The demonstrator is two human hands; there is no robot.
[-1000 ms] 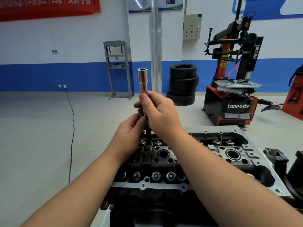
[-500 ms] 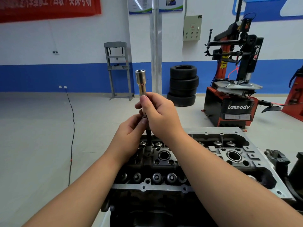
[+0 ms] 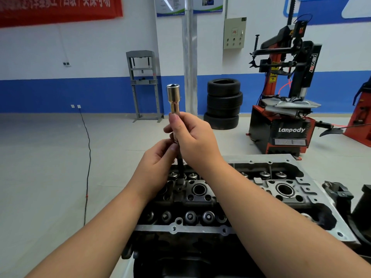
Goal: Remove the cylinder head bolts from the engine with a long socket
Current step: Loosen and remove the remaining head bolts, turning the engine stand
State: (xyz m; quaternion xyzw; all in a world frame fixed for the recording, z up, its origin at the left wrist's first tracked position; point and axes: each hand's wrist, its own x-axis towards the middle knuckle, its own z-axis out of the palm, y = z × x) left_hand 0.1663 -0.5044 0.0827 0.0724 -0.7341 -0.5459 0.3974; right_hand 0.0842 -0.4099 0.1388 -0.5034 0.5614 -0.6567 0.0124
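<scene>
Gripping the long socket (image 3: 174, 109) upright above the cylinder head (image 3: 249, 189) with right hand (image 3: 192, 141), left hand (image 3: 158, 167) pinching its dark shaft just below; risking wobble off the bolt through tilted seating.

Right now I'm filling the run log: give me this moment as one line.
right hand: grips long socket upright | left hand: pinches dark shaft below | cylinder head: underneath | bolt: not seen

socket (image 3: 173, 98) gold/chrome | engine (image 3: 251, 189) blk+silver | tyres (image 3: 223, 103) blk | banner (image 3: 60, 9) red
</scene>
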